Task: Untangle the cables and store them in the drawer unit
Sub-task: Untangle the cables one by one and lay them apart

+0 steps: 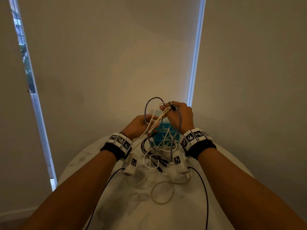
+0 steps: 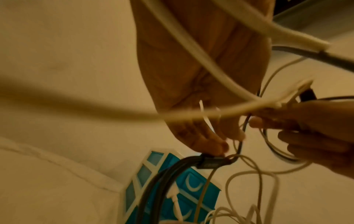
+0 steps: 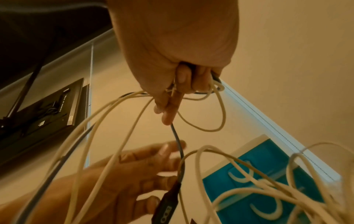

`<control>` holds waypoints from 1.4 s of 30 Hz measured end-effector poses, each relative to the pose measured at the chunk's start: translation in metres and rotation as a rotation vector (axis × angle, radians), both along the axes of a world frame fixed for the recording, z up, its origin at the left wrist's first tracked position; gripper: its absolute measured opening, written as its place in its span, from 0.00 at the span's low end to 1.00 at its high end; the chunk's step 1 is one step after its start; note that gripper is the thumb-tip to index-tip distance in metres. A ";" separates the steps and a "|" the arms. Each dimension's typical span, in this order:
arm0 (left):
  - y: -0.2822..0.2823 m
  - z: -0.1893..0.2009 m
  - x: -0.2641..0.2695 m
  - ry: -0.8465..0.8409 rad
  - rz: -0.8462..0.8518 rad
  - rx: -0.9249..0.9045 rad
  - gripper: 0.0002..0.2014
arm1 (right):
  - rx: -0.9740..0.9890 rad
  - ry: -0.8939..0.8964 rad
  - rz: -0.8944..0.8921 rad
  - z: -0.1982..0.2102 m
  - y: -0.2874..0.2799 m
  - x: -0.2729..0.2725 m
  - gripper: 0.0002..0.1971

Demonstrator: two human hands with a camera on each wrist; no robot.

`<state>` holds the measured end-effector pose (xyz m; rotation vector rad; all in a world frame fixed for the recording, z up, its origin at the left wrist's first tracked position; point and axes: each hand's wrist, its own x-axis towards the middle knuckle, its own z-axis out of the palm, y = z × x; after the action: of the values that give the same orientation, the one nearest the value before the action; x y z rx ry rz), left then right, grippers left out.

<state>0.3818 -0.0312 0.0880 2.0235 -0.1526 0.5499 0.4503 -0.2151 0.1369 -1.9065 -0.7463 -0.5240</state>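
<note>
Above the table my right hand [image 1: 179,115] grips a bunch of white and grey cables [image 1: 156,123], with a dark plug at its knuckles. In the right wrist view that hand [image 3: 172,45] is a fist round the strands, and a grey cable [image 3: 178,144] hangs from it to a black connector [image 3: 166,204]. To the left and lower, my left hand [image 1: 141,124] has its straight fingers [image 3: 153,160] spread among the hanging loops, gripping nothing. A black cable bundle [image 2: 172,174] hangs below its fingertips [image 2: 220,144]. Behind the cables stands the teal drawer unit [image 1: 163,131], its drawers shut.
More of the tangle [image 1: 157,156] lies on the round white marble table [image 1: 116,205], with a loose white loop [image 1: 162,193] nearer me. Black leads [image 1: 206,196] run from the wrist cameras. Closed blinds [image 1: 116,63] hang behind the table.
</note>
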 end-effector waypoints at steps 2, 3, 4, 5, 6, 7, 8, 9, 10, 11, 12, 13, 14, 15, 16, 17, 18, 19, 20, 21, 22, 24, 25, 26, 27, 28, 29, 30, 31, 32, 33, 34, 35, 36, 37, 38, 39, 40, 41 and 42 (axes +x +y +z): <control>-0.004 -0.001 0.000 0.055 -0.018 0.076 0.13 | 0.046 -0.035 0.033 0.003 0.002 -0.001 0.10; -0.004 0.000 0.002 0.072 -0.005 0.108 0.13 | 0.070 -0.044 0.047 0.002 0.003 0.000 0.10; -0.004 0.001 0.004 0.086 0.014 0.122 0.13 | 0.092 -0.044 0.069 0.002 0.004 0.000 0.10; -0.004 0.001 0.004 0.101 0.028 0.125 0.14 | 0.114 -0.033 0.093 0.000 0.005 0.001 0.11; -0.004 0.002 0.005 0.114 0.041 0.116 0.13 | 0.135 -0.019 0.115 -0.001 0.006 0.000 0.12; -0.002 0.003 0.006 0.129 0.056 0.088 0.12 | 0.141 -0.011 0.111 -0.003 0.006 0.001 0.12; -0.001 0.005 0.008 0.139 0.075 0.032 0.11 | 0.111 -0.004 0.083 -0.008 0.005 0.003 0.11; -0.001 0.006 0.008 0.138 0.108 -0.036 0.08 | 0.029 0.007 0.050 -0.014 0.004 0.006 0.11; -0.001 0.007 0.008 0.134 0.151 -0.102 0.06 | -0.090 0.042 0.046 -0.022 0.003 0.007 0.11; -0.001 0.008 0.010 0.134 0.198 -0.158 0.04 | -0.221 0.086 0.070 -0.031 0.002 0.009 0.12; 0.001 0.007 0.013 0.137 0.243 -0.194 0.02 | -0.330 0.120 0.119 -0.040 0.001 0.009 0.13; 0.003 0.006 0.015 0.142 0.274 -0.203 0.02 | -0.415 0.127 0.160 -0.047 0.000 0.009 0.16; 0.006 0.003 0.017 0.151 0.300 -0.194 0.04 | -0.467 0.099 0.175 -0.052 0.001 0.010 0.17; 0.008 0.000 0.018 0.155 0.321 -0.190 0.06 | -0.491 0.059 0.165 -0.053 0.002 0.010 0.17; 0.009 -0.002 0.018 0.150 0.342 -0.195 0.07 | -0.480 0.025 0.163 -0.052 0.002 0.010 0.15; 0.011 -0.005 0.020 0.131 0.371 -0.201 0.07 | -0.460 0.007 0.187 -0.050 0.002 0.008 0.12; 0.012 -0.006 0.020 0.097 0.407 -0.209 0.07 | -0.462 -0.006 0.227 -0.050 0.002 0.008 0.09; 0.014 -0.007 0.020 0.058 0.446 -0.231 0.07 | -0.529 -0.025 0.259 -0.048 0.001 0.005 0.07; 0.015 -0.005 0.021 0.012 0.478 -0.276 0.07 | -0.645 -0.054 0.269 -0.047 0.000 0.001 0.07; 0.017 -0.003 0.021 -0.036 0.501 -0.349 0.08 | -0.767 -0.087 0.252 -0.047 -0.002 0.000 0.08; 0.019 0.001 0.021 -0.079 0.513 -0.433 0.08 | -0.858 -0.118 0.215 -0.048 -0.004 0.000 0.10; 0.022 0.009 0.018 -0.188 0.519 -0.588 0.08 | -0.967 -0.096 0.091 -0.050 -0.009 0.003 0.16; 0.024 0.014 0.015 -0.260 0.513 -0.648 0.08 | -1.002 -0.088 0.014 -0.052 -0.011 0.006 0.18; 0.025 0.019 0.012 -0.334 0.511 -0.688 0.09 | -1.029 -0.089 -0.052 -0.053 -0.014 0.008 0.20; 0.028 0.022 0.010 -0.408 0.509 -0.716 0.10 | -1.047 -0.087 -0.108 -0.053 -0.018 0.009 0.21; 0.032 0.025 0.007 -0.470 0.503 -0.737 0.10 | -1.045 -0.087 -0.148 -0.053 -0.021 0.010 0.21; 0.038 0.027 0.004 -0.518 0.490 -0.748 0.10 | -1.028 -0.067 -0.170 -0.052 -0.024 0.011 0.20; 0.045 0.029 0.002 -0.548 0.471 -0.750 0.10 | -1.006 -0.046 -0.178 -0.051 -0.026 0.013 0.19; 0.052 0.030 -0.001 -0.557 0.461 -0.731 0.10 | -0.966 -0.009 -0.159 -0.050 -0.028 0.017 0.17; 0.058 0.032 -0.005 -0.543 0.467 -0.688 0.09 | -0.903 0.048 -0.103 -0.048 -0.030 0.023 0.16; 0.064 0.032 -0.008 -0.527 0.477 -0.636 0.09 | -0.813 0.109 -0.022 -0.042 -0.033 0.026 0.15; 0.070 0.032 -0.012 -0.506 0.484 -0.590 0.09 | -0.723 0.155 0.056 -0.033 -0.036 0.029 0.14; 0.075 0.031 -0.015 -0.485 0.488 -0.551 0.10 | -0.637 0.194 0.126 -0.021 -0.041 0.029 0.13; 0.081 0.029 -0.020 -0.457 0.501 -0.513 0.11 | -0.563 0.221 0.179 -0.006 -0.045 0.028 0.12; 0.089 0.027 -0.023 -0.423 0.516 -0.475 0.11 | -0.487 0.225 0.212 0.009 -0.048 0.026 0.14; 0.095 0.025 -0.028 -0.379 0.534 -0.433 0.10 | -0.395 0.206 0.211 0.023 -0.049 0.024 0.17; 0.101 0.023 -0.032 -0.339 0.548 -0.391 0.08 | -0.287 0.176 0.177 0.035 -0.048 0.021 0.19; 0.105 0.021 -0.036 -0.303 0.566 -0.337 0.07 | -0.158 0.163 0.121 0.045 -0.045 0.017 0.19; 0.110 0.019 -0.039 -0.286 0.579 -0.269 0.05 | -0.016 0.169 0.079 0.053 -0.041 0.014 0.17; 0.112 0.019 -0.044 -0.286 0.603 -0.199 0.05 | 0.119 0.174 0.052 0.060 -0.036 0.011 0.13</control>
<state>0.3378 0.0805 0.1074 1.7711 0.3434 1.1833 0.4615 -0.2514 0.1974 -1.7910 -0.6356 -0.3568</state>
